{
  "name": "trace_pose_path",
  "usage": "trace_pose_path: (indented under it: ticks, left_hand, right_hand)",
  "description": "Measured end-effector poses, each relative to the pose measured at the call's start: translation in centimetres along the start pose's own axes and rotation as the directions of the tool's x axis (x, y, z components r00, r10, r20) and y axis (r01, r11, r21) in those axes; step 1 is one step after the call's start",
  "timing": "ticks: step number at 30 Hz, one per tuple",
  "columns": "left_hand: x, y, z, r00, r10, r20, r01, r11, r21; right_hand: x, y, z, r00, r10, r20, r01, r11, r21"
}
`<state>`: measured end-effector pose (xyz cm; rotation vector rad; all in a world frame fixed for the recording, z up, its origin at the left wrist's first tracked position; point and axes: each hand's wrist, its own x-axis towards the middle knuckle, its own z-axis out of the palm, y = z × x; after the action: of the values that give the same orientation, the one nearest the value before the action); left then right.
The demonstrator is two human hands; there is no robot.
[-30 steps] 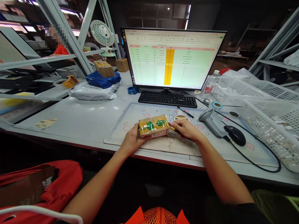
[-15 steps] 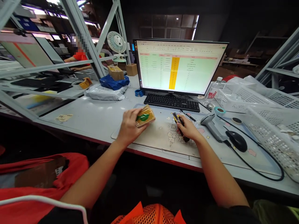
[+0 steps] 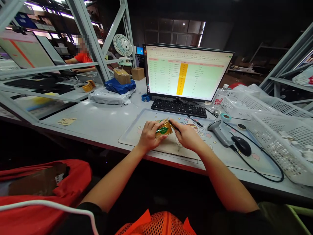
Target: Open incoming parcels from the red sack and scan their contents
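Observation:
My left hand is closed around a small tape-wrapped cardboard box with a green mark on its face. The box is held tilted above the desk mat. In my right hand is a box cutter, its dark body mostly covered by the fingers. The cutter's front end is at the box's right edge; whether the blade has entered the box I cannot tell. Behind both hands lie a black keyboard and a pen.
A barcode scanner, its cable and a black mouse lie to the right, beside white perforated baskets. A monitor stands behind the keyboard. Parcels sit at the back left. A red bag is below left.
My left hand has brought the box to the right, and my right hand has moved left with the box cutter. The cutter and the box, apart before, now meet.

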<state>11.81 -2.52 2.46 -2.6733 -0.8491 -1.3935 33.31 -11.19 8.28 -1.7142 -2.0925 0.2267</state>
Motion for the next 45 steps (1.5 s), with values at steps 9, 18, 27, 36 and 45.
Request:
trace_pose_path:
  ticks: [9, 18, 27, 36, 45]
  left_hand:
    - [0.3, -0.8, 1.6, 0.995, 0.029, -0.091, -0.032, 0.999, -0.029]
    - [0.3, -1.2, 1.2, 0.993, -0.045, -0.106, 0.032, 0.992, -0.12]
    - [1.9, -6.6, -2.2, 0.859, -0.503, 0.098, 0.416, 0.572, -0.707]
    - [1.5, -8.4, -1.8, 0.784, -0.585, 0.208, 0.491, 0.379, -0.785]
    - [1.6, -9.4, -1.1, 0.743, -0.612, 0.271, 0.507, 0.251, -0.825]
  right_hand:
    - [0.1, -2.0, 0.0, 0.984, 0.126, 0.126, -0.094, 0.968, -0.232]
    - [-2.3, -2.6, 0.9, 0.966, 0.198, 0.17, -0.156, 0.961, -0.229]
    - [-0.4, -0.1, -0.5, 0.973, -0.205, -0.108, 0.219, 0.967, 0.133]
    - [5.7, -2.1, 2.0, 0.967, -0.254, 0.013, 0.252, 0.964, 0.087]
    - [3.2, 0.6, 3.1, 0.967, -0.077, 0.245, 0.121, 0.978, -0.171]
